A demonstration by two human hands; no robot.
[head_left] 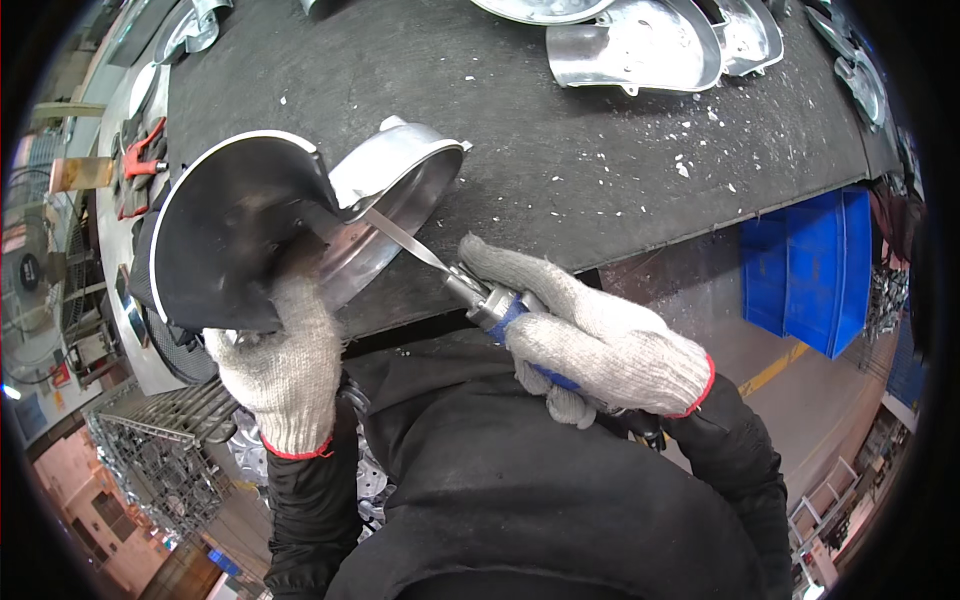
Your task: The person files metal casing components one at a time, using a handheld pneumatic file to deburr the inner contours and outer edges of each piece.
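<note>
Your right hand [590,340] is clamped on the file [470,290], your left hand [285,370] grips the metal housing [395,195] at centre left; a slip could gouge your glove

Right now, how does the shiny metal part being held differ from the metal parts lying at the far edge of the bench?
The held metal part is tilted on its edge, gripped by the left hand; the far metal parts lie loose on the dark bench, untouched. A thin blade from the blue-handled tool in the right hand reaches into the held part; no tool meets the far ones. Both are shiny, silvery metal.
</note>
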